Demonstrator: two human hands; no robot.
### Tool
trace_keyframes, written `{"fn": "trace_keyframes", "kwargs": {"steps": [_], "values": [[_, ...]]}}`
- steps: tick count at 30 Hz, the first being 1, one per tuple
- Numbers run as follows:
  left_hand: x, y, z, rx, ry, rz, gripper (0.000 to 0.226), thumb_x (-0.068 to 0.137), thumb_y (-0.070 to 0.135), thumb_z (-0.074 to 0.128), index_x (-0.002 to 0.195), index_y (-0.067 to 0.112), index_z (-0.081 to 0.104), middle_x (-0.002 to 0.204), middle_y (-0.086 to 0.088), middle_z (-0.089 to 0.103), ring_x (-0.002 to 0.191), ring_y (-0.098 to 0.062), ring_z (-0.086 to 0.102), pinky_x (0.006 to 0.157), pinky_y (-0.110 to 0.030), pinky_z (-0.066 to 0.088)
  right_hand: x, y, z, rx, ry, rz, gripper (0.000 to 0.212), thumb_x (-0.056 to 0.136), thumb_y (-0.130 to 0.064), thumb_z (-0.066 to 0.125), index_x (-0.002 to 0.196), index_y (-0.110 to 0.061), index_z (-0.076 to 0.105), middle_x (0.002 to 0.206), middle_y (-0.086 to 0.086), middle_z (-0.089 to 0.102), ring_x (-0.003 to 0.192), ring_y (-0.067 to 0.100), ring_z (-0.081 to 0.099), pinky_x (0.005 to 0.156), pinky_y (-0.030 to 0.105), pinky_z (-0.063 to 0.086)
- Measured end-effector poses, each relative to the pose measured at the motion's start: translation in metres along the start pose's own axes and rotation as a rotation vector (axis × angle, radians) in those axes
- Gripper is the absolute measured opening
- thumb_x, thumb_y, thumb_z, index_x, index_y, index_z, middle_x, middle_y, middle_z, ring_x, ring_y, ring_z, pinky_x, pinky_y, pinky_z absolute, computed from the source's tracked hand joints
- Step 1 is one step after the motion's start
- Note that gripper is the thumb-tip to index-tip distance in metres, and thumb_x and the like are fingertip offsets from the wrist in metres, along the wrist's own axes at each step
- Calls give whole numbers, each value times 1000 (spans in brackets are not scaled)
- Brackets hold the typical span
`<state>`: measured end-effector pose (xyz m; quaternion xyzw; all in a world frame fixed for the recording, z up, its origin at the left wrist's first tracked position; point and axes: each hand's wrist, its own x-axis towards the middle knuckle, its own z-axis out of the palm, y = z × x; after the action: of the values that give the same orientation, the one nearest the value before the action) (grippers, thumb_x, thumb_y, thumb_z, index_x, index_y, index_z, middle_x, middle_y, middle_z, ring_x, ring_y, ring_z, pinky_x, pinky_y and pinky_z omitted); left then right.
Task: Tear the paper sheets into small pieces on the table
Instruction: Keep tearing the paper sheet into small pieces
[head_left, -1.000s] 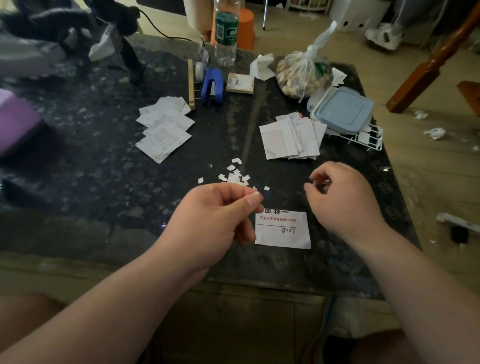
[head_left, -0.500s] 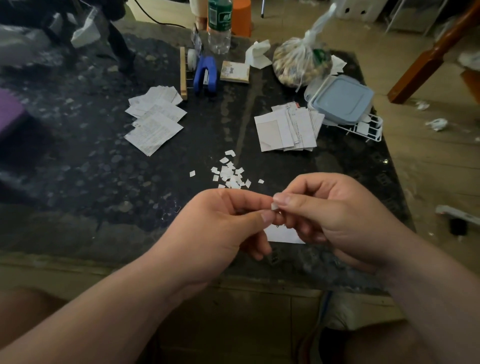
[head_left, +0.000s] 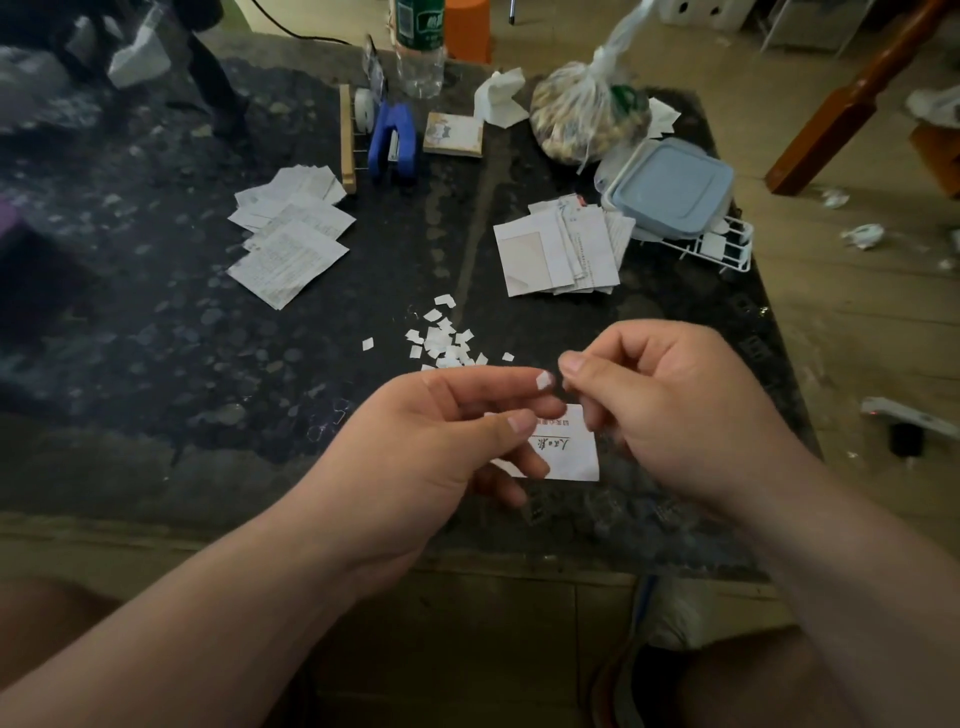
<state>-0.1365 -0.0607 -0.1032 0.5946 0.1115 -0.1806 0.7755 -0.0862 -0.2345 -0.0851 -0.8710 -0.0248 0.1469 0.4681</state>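
Both hands hover over the dark table, just on the near side of the heap of small pieces; the left hand has its fingers loosely stretched out, thumb held clear of the forefinger, and a tiny white scrap sits on the forefinger's tip. The right hand is curled, thumb and forefinger tips drawn together just beside that scrap; whether they have hold of its edge, or of another bit, cannot be told.

A printed sheet lies flat on the table nearer than the heap, directly under the two hands and partly covered by the left fingers. Beyond the heap and to its left lies a loose stack of printed sheets; beyond it and to its right lies a second stack, fanned a little. Just right of that second stack stands a box with a pale blue lid, resting partly on a white wire rack at the table's edge.

Farther from the heap again, along the far side of the table: a knotted plastic bag full of small pale things, a folded tissue, a small pad, a blue stapler, a wooden stick and a clear bottle with a green label, cut off at the top.
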Motion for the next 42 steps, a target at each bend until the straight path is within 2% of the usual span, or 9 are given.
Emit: {"fn": "trace_keyframes", "kwargs": {"steps": [2, 6, 9, 15, 26, 30, 35, 39, 42], "values": [[0, 0, -2, 105, 27, 25, 33, 95, -7, 58, 116, 12, 74, 103, -7, 78, 71, -18, 67, 62, -32, 58, -2, 0, 1, 34, -4, -31, 30, 95, -28, 67, 69, -12, 69, 57, 3, 65, 46, 5, 51, 52, 22, 39], [-4, 3, -2, 357, 57, 41, 45, 97, -3, 58, 115, 35, 75, 85, -5, 78, 75, -27, 71, 90, -58, 57, -6, -2, 5, 276, -106, 45, 27, 95, -13, 65, 69, -8, 71, 59, 10, 63, 46, 13, 46, 43, 21, 35], [-7, 6, 0, 412, 70, 33, 53, 97, -6, 55, 115, 40, 73, 83, -2, 78, 74, -24, 71, 89, -64, 54, -6, -3, 6, 445, -120, 120, 29, 94, -3, 63, 67, -10, 72, 60, 13, 62, 44, 13, 43, 37, 20, 31], [-8, 7, 0, 485, 79, 44, 59, 96, -9, 51, 118, 43, 70, 84, 1, 77, 75, -21, 71, 86, -58, 56, -5, -2, 6, 472, -116, 103, 33, 94, -3, 63, 65, -13, 74, 64, 18, 65, 44, 14, 42, 38, 20, 31], [-4, 2, -2, 520, 75, 92, 59, 97, -6, 55, 123, 45, 68, 85, 5, 77, 75, -16, 71, 80, -51, 59, -4, 2, 5, 428, -92, 49, 28, 95, -6, 63, 71, -13, 75, 62, 12, 67, 45, 14, 44, 40, 21, 33], [-3, 1, -2, 522, 72, 113, 59, 96, -8, 56, 124, 43, 68, 83, 6, 77, 78, -23, 71, 81, -52, 58, -4, 3, 5, 384, -90, 25, 24, 97, -8, 63, 77, -11, 76, 62, 10, 68, 45, 14, 45, 41, 22, 34], [-3, 0, -2, 523, 66, 126, 59, 95, -6, 57, 123, 45, 69, 85, 6, 77, 79, -41, 68, 74, -58, 57, -4, 3, 4, 371, -90, 24, 22, 97, -7, 62, 79, -9, 76, 62, 10, 69, 45, 13, 45, 40, 20, 35], [-2, -2, -4, 535, 70, 152, 61, 94, -6, 57, 122, 47, 69, 83, 6, 76, 79, -43, 68, 73, -59, 57, -4, 4, 3, 364, -100, 25, 22, 98, -7, 61, 82, -8, 76, 63, 10, 69, 45, 14, 45, 40, 20, 35], [-1, -4, -6, 551, 66, 170, 61, 95, -6, 56, 123, 46, 69, 84, 8, 76, 78, -33, 70, 76, -55, 58, -4, 3, 4, 375, -101, 32, 22, 98, -5, 60, 82, -7, 76, 64, 12, 70, 45, 13, 45, 40, 19, 34]]}}
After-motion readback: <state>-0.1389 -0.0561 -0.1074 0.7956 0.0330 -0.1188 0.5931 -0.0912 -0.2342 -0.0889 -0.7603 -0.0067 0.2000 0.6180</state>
